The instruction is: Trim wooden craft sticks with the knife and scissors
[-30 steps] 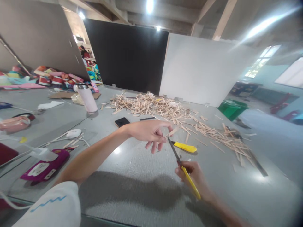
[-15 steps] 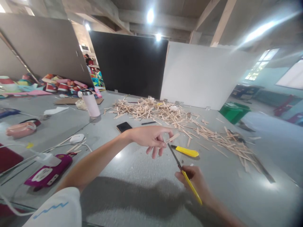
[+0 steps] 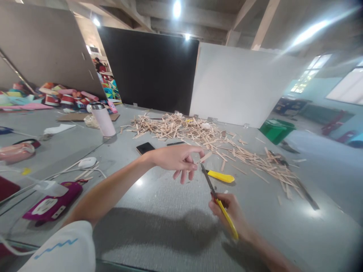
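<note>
Pinching a short, flat, pale wooden strip (image 3: 206,156) between thumb and index finger of the left hand (image 3: 177,158), remaining fingers loosely curled below. Holding it above the grey counter (image 3: 159,223), well short of the big heap of loose pale wooden strips (image 3: 181,126) at the back. Gripping yellow-handled scissors with slim dark metal blades (image 3: 223,213) in the right hand (image 3: 231,211), palm closed round the handle. Pointing blades up and away, tip right at the near end of the pinched strip; cannot tell if actually touching.

Lying flat just beyond the blades, near the left fingertips: yellow-bodied utility cutter (image 3: 221,176). Behind the left wrist, partly covered by it: black-screened flat phone (image 3: 145,147). Between phone and heap: thin black pen-like stick (image 3: 176,143). Standing upright farther left: pale pink cylindrical bottle with metallic lid (image 3: 104,121). Near the left forearm: purple power strip (image 3: 58,206) with a white plug in it. Rising behind the heap: black panel (image 3: 150,70) left, white panel (image 3: 229,83) right, edge to edge.
</note>
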Motion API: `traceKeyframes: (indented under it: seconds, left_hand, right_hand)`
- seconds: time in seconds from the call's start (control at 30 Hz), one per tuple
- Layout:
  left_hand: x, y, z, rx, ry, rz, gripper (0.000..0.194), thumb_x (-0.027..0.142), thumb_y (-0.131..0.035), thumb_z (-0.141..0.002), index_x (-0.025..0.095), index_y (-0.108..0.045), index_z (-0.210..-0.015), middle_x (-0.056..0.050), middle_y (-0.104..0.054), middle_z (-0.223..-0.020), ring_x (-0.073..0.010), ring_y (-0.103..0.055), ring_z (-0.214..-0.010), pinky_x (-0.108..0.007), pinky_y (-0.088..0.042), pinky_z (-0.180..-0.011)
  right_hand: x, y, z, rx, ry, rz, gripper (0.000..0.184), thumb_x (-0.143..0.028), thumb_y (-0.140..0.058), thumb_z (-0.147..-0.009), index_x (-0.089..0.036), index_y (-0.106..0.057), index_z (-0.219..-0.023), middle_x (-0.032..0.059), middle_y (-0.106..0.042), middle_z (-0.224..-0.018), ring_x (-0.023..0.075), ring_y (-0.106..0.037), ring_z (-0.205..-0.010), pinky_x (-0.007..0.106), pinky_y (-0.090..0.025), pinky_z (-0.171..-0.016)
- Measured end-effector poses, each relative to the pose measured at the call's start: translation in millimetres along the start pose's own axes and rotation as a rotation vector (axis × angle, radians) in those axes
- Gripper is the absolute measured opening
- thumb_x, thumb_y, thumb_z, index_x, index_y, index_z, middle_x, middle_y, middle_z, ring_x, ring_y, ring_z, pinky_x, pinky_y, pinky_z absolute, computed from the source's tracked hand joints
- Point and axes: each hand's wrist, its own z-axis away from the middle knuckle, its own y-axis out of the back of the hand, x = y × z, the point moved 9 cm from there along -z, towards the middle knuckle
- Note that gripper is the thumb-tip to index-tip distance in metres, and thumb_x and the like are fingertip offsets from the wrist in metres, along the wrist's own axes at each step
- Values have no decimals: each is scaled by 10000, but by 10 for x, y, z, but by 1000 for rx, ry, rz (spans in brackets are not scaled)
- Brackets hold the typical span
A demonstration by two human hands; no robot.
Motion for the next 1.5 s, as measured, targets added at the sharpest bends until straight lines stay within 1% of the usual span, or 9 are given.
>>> traceKeyframes:
  seconds: [0.17,0.23,0.47,0.7,0.9,1.03,1.2,1.3,1.5]
  left_hand:
    - [-3,-25,-9,-15,7,-6,181,322,-577,-1131,230,-450,-1223,-59,-805,-884,-202,-800,-621,-206,-558,-450]
    - [-2,-29,-13,-10,14,-4,187,310,-578,-1127,231,-446,-1234,-51,-801,-870,-201,-796,-610,-204,-552,-444]
    - [7,-44,-10,-22,17,7,170,294,-586,-1121,238,-449,-1204,-40,-797,-854,-197,-789,-589,-200,-545,-436]
    - [2,-26,19,-37,21,-6,202,334,-605,-1118,236,-465,-1225,-52,-801,-871,-199,-789,-602,-208,-551,-444]
    - [-5,-28,33,-57,41,8,257,362,-670,-1086,240,-492,-1225,-49,-807,-883,-202,-791,-614,-207,-528,-440]
    - [-12,-20,47,-58,46,4,242,345,-662,-1087,233,-499,-1225,-51,-809,-881,-185,-780,-603,-198,-512,-450]
    - [-41,-43,49,-95,46,-12,222,335,-655,-1093,231,-501,-1215,-44,-807,-872,-170,-758,-573,-199,-525,-446]
    - [-26,-34,41,-72,25,-12,215,329,-647,-1099,235,-494,-1216,-42,-804,-866,-166,-755,-566,-196,-525,-451]
    - [76,-1,45,-2,-31,-15,222,364,-643,-1110,225,-499,-1206,-53,-800,-861,-158,-742,-555,-192,-521,-456]
  right_hand:
    - [29,65,-12,84,-14,60,559,-586,-687,-965,-229,-443,-611,-44,-321,-632,136,-319,-607,288,-253,-538]
    - [19,75,-20,97,-19,72,556,-575,-696,-942,-231,-429,-596,-44,-314,-623,133,-311,-597,288,-241,-529]
    - [-23,38,-39,49,-56,82,516,-551,-632,-927,-244,-379,-598,-43,-274,-633,130,-276,-593,300,-203,-537]
    - [-53,47,-44,67,-34,106,485,-514,-621,-920,-249,-366,-603,-42,-266,-645,134,-269,-607,307,-200,-547]
    - [-6,55,-27,101,-35,150,469,-485,-615,-903,-252,-354,-591,-48,-238,-633,129,-264,-591,307,-189,-542]
    - [15,37,-32,102,-18,145,464,-469,-619,-905,-249,-355,-593,-46,-240,-634,130,-264,-593,304,-193,-541]
    - [-13,49,-46,116,-31,141,469,-484,-628,-893,-251,-360,-586,-41,-244,-628,135,-262,-589,306,-195,-538]
    - [-56,55,-43,108,-43,127,472,-502,-631,-878,-249,-369,-578,-38,-259,-621,134,-273,-581,301,-209,-534]
    - [-137,93,-31,123,-36,151,456,-489,-621,-862,-252,-355,-578,-36,-259,-622,135,-275,-582,304,-202,-535]
